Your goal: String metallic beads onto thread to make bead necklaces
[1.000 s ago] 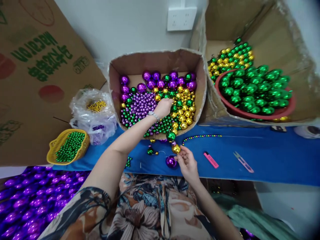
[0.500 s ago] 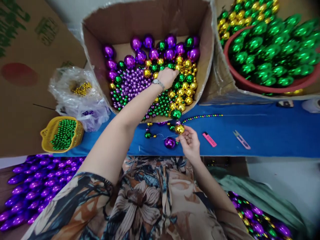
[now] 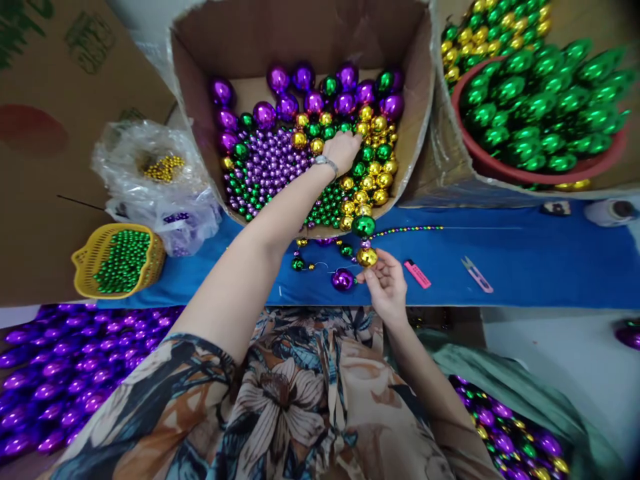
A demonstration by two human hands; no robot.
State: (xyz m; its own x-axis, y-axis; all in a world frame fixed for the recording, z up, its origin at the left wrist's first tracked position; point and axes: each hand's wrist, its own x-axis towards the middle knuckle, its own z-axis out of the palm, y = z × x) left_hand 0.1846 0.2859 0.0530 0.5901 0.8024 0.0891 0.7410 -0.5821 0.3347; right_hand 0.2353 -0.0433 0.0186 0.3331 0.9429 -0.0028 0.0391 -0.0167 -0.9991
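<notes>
My left hand (image 3: 341, 152), with a watch on its wrist, reaches into a cardboard box (image 3: 425, 93) of loose beads. Its fingers are bunched down at the gold beads (image 3: 384, 180); whatever they pinch is hidden. Below the box, my right hand (image 3: 389, 288) has its thumb and fingers closed at a bead strand, just under a large gold bead (image 3: 367, 257). Above that bead on the strand are a small purple bead and a large green bead (image 3: 363, 226). A large purple bead (image 3: 343, 280) lies left of the fingertips, beside thin thread.
On the blue cloth (image 3: 530, 267) lie a pink utility knife (image 3: 417, 274), thread snips (image 3: 477, 275) and a string of small beads (image 3: 410, 231). A yellow basket (image 3: 160, 263) of green beads stands left. A red tub (image 3: 463, 130) of green beads stands right.
The view has shifted slightly. My left hand stays among the beads in the box, and my right hand keeps its hold at the strand.
</notes>
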